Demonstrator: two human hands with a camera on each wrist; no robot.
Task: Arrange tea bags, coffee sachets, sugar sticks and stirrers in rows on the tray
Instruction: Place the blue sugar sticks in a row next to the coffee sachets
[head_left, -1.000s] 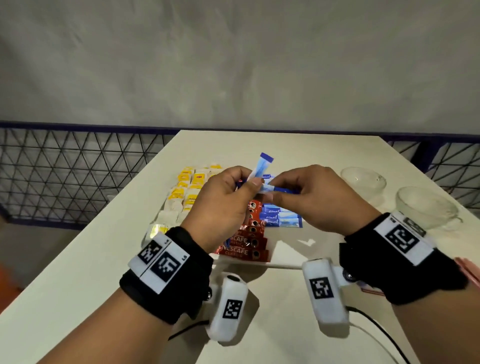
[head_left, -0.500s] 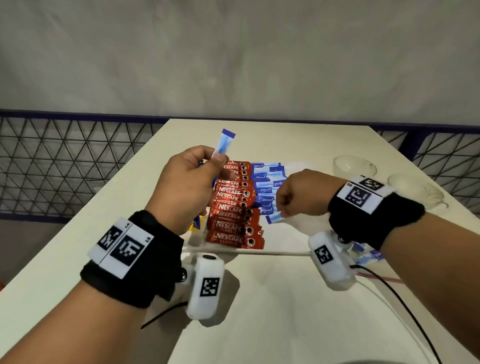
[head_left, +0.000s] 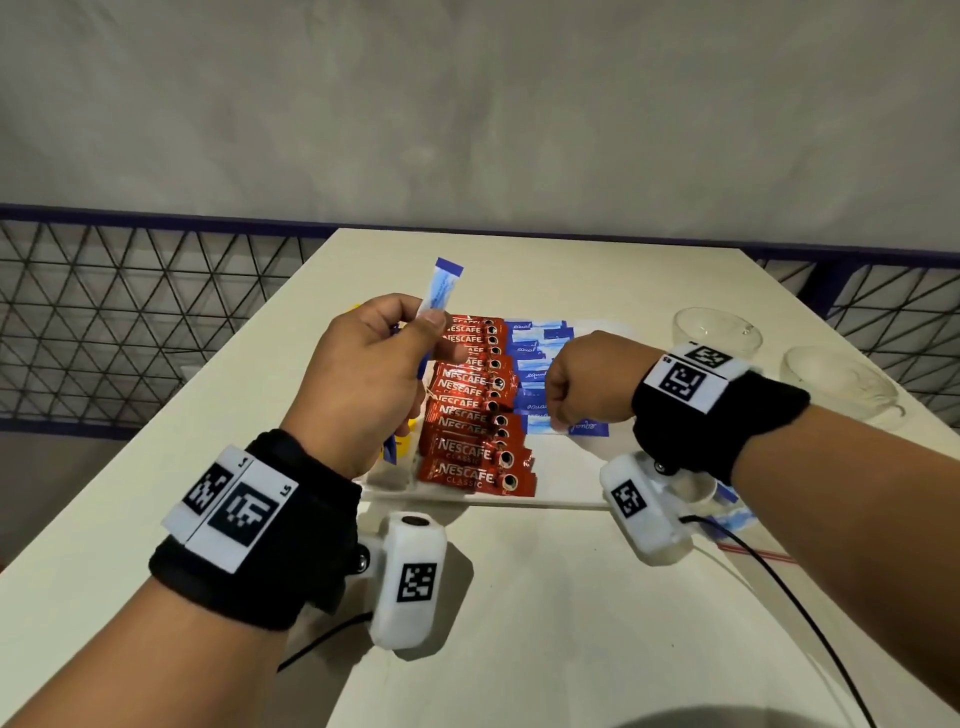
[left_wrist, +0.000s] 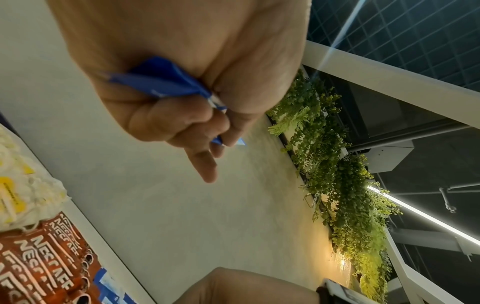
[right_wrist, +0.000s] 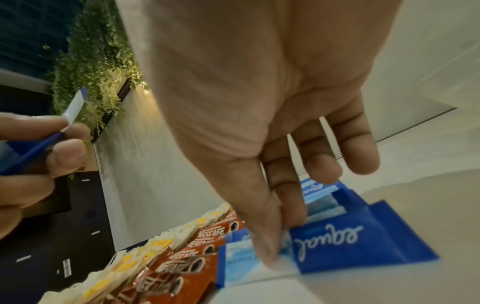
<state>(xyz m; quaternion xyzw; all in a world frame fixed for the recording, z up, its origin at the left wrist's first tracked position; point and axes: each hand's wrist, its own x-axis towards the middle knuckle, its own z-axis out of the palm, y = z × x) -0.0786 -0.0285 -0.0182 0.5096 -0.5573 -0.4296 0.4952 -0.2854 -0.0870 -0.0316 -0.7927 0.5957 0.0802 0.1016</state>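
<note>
My left hand (head_left: 422, 321) is raised over the tray's left side and grips a small bundle of blue-and-white sugar sticks (head_left: 441, 285), whose blue ends show in the left wrist view (left_wrist: 161, 82). My right hand (head_left: 560, 414) is down at the near end of the blue sugar row (head_left: 535, 364). Its thumb and forefinger pinch one sugar stick (right_wrist: 335, 244) lying on the white tray (head_left: 566, 493). A row of red coffee sachets (head_left: 475, 410) overlaps down the tray's middle. Tea bags (left_wrist: 26, 195) with yellow tags lie left of them, mostly hidden behind my left hand in the head view.
Two glass cups (head_left: 717, 332) (head_left: 836, 384) stand on the table to the right of the tray. A red-and-white stirrer (head_left: 758, 553) and loose sugar sticks (head_left: 732, 514) lie by my right wrist. A wire-mesh railing runs behind the table.
A second ago both hands met above the tray at the bundle. My right hand has since carried one stick down to the blue row, while my left hand drew back to the left with the rest.
</note>
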